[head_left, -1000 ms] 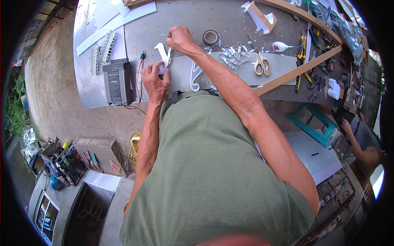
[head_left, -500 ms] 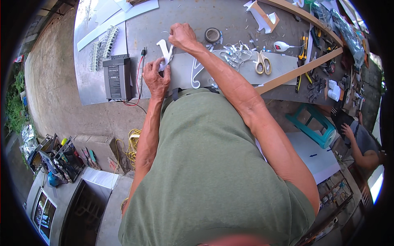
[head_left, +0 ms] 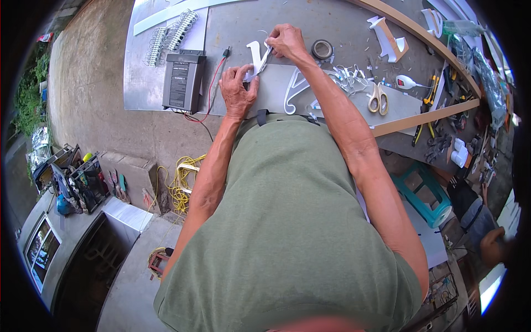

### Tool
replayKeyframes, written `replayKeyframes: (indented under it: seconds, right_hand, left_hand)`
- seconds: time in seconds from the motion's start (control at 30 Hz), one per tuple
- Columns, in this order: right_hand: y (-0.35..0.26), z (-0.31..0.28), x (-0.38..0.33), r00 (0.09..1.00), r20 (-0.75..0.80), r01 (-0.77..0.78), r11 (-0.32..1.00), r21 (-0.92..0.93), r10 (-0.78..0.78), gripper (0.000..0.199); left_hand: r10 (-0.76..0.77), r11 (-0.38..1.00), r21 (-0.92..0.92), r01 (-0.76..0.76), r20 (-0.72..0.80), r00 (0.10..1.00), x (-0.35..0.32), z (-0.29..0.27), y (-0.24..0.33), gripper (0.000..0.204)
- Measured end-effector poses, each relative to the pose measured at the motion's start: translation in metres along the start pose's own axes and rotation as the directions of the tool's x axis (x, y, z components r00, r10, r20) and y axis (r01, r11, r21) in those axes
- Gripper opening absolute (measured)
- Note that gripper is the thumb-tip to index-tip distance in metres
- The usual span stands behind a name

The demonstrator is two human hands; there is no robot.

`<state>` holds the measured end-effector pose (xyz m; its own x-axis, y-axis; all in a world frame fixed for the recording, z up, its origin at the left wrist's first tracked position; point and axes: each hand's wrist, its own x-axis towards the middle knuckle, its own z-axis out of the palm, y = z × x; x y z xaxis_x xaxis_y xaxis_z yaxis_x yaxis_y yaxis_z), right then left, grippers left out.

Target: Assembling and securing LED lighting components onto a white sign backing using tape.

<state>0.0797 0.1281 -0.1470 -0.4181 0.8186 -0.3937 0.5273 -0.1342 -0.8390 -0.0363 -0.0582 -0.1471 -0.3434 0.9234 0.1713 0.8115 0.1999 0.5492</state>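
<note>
A white curved piece, like a cut-out letter (head_left: 256,57), stands on the metal-topped table in front of me. My left hand (head_left: 238,91) grips its lower end between thumb and fingers. At the piece's upper right side, my right hand (head_left: 287,42) is closed in a pinch; a thin pale wire or strip shows by its fingertips, too fine to name for certain. To the right of the held piece lies a second white letter-shaped piece (head_left: 295,88), partly behind my right forearm. A roll of dark tape (head_left: 322,49) rests just right of my right hand.
Left of my hands stands a grey battery box (head_left: 182,83) with a red lead. Beyond it lie wire-linked strings of small modules (head_left: 181,30). On the right are scissors (head_left: 378,99), a white glue bottle (head_left: 405,82), a brown strip frame (head_left: 426,117), pliers and a teal stool (head_left: 423,193). Another person is at far right.
My view has shifted, so the table and both hands appear further right and slightly higher. Both hands stay at the white piece. The other person at far right has changed posture.
</note>
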Motion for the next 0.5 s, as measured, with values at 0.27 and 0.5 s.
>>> replayKeyframes:
  seconds: [0.27,0.5]
  right_hand:
    - [0.003,0.000,-0.003,1.000,-0.008,-0.029,0.999,0.022,0.029,0.022]
    - [0.000,-0.004,-0.008,0.999,0.015,-0.047,0.998,0.045,0.047,0.023]
  left_hand:
    - [0.111,0.989,0.103,-0.103,-0.074,0.991,0.020,-0.005,0.023,0.038]
    - [0.101,0.990,0.100,-0.098,-0.017,0.995,0.038,0.012,0.025,0.023]
